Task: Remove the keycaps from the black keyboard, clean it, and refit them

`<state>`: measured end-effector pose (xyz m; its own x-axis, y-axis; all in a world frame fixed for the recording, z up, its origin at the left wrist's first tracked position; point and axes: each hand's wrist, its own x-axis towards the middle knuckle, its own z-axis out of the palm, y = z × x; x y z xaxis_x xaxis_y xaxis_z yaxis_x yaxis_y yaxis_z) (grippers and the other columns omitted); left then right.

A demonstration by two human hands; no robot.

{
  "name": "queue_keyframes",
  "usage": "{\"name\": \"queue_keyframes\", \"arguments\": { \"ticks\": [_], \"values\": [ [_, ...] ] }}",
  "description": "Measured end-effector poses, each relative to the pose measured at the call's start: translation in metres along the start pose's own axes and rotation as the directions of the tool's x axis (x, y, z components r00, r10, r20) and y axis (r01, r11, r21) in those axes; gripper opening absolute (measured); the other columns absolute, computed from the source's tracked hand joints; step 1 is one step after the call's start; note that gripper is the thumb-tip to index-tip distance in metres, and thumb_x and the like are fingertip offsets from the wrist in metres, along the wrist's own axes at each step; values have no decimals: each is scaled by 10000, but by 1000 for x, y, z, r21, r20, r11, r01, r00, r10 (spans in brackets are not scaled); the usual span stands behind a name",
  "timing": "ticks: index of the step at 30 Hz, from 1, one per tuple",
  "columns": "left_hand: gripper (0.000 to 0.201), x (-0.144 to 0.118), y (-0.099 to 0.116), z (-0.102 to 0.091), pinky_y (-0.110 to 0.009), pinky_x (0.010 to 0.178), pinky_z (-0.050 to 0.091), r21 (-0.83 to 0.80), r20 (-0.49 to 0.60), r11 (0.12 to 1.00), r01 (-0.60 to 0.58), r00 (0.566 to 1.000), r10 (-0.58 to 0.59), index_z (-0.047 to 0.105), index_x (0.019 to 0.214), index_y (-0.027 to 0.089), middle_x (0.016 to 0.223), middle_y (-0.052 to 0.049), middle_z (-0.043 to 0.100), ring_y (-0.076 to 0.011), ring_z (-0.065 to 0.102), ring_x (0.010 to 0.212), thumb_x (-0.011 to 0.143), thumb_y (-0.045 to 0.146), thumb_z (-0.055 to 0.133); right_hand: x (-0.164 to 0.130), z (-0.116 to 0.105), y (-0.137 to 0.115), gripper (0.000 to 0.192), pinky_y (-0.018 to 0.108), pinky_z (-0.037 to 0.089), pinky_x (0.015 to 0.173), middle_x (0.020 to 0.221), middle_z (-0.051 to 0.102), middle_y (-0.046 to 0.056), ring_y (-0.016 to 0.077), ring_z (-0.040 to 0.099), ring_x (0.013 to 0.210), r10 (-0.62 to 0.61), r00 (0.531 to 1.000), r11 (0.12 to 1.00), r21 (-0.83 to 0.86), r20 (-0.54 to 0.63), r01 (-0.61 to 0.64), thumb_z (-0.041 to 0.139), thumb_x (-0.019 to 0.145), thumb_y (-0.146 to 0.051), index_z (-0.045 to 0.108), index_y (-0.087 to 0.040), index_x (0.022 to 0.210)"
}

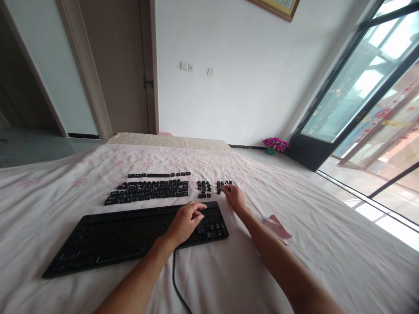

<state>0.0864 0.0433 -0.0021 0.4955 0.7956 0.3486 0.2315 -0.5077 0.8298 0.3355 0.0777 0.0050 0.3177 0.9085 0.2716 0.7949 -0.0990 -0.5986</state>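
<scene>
We're in a home, we'd say; which rm., we can't tell. Near us there's a pale cloth (343, 226) w/ pink flower prints. Far side: a plain white wall (245, 96) w/ a gilt-framed pic. (285, 7) & small wall plates (183, 65). Left: a brown int. door (113, 65) & shiny floor (42, 146). Far right: potted magenta flowers (276, 143), then a dk.-framed glass door (347, 100) w/ daylight behind.
</scene>
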Motion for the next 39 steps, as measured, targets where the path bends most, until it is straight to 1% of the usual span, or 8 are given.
{"name": "queue_keyframes", "arguments": {
  "ticks": [4,7,9,14,18,27,34,39],
  "values": [
    [267,-1,0,1,-269,800,511,-3,19,1000,13,1000,-13,666,1022,199,1031,-38,672,-129,656,795,796,113,554,-19,-23,-25,585,275,460,679,834,695,62,174,616,721,-114,990,972,215,80,94,235,961,-524,689,-172,852],
    [274,-1,2,1,-279,801,506,26,38,999,21,999,-22,668,1026,206,1009,-33,671,-138,646,811,799,115,544,-38,-40,-46,585,288,439,822,872,674,51,176,598,852,-321,934,911,319,157,260,232,977,-519,685,-194,799],
    [275,-2,3,0,-282,800,500,54,55,998,12,998,-15,671,1018,215,981,-25,662,-139,636,806,798,118,538,-52,-47,-57,549,289,438,802,801,639,32,163,582,801,-367,908,898,332,200,290,252,982,-503,688,-204,835],
    [274,-3,4,0,-273,788,491,81,82,996,-23,996,17,666,1007,222,947,-16,639,-141,620,816,791,119,532,-76,-43,-64,349,237,449,574,774,603,5,117,539,617,-289,893,880,462,346,106,433,922,-459,648,-196,1005],
    [265,-4,3,0,-258,765,486,77,91,997,-22,996,15,670,1004,214,951,-23,636,-142,617,826,795,124,533,-81,-36,-58,201,216,446,539,779,628,-3,100,537,578,-239,863,894,448,444,17,541,857,-354,631,-188,926],
    [236,-3,3,-1,-245,750,462,115,137,992,-49,990,33,682,968,227,938,-10,633,-137,603,828,787,130,565,-88,-38,-61,159,210,399,540,641,587,-25,107,516,579,-259,862,922,378,436,85,586,821,-316,663,-177,818],
    [232,-4,2,0,-238,776,447,179,182,979,-95,981,61,676,955,241,953,7,638,-139,601,867,764,130,607,-94,-38,-60,123,212,438,612,766,648,-1,113,568,647,-384,830,897,377,404,231,596,833,-263,685,-178,820],
    [227,-3,2,1,-237,784,448,216,213,971,-98,976,51,684,972,256,972,8,649,-148,602,878,774,162,626,-96,-35,-56,125,213,458,600,764,648,0,114,581,628,-371,839,899,380,398,218,589,842,-268,679,-183,821]
  ]
}}
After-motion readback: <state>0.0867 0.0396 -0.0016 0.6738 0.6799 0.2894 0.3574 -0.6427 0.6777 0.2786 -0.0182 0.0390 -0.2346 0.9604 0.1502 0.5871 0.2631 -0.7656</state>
